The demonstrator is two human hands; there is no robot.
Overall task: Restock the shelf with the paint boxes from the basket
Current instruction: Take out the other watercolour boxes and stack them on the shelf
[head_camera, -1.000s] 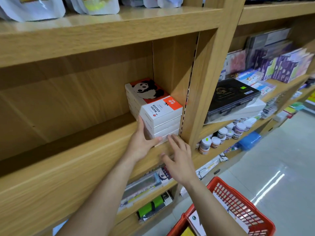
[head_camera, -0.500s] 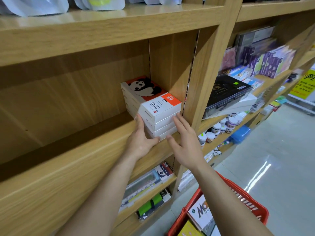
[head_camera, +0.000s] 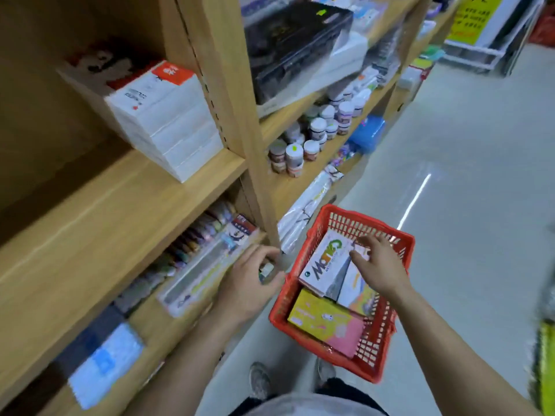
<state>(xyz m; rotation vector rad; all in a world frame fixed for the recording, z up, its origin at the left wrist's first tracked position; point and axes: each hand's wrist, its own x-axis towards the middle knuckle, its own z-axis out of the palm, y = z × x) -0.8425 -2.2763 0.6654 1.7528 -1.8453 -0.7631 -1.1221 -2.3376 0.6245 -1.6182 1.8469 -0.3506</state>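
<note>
The right hand [head_camera: 380, 265] rests spread-fingered on the paint boxes [head_camera: 326, 265] in the basket [head_camera: 399, 244], touching the top one but not yet gripping. The left hand [head_camera: 249, 283] hangs loosely curled, seemingly empty, beside it. A stack [head_camera: 168, 115] already sits on the shelf [head_camera: 120, 199], and by the look of the basket several boxes are left.

I'm in a stationery shop: stocked wooden shelving [head_camera: 120, 205] left, paint jars [head_camera: 318, 127] centre, red shopping basket [head_camera: 399, 244] below, yellow sign [head_camera: 471, 19] upper right.

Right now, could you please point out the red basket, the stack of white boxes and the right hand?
red basket [head_camera: 278, 306]: head view, near left rim.
stack of white boxes [head_camera: 180, 136]: head view, front face.
right hand [head_camera: 382, 267]: head view, back of hand.
</note>
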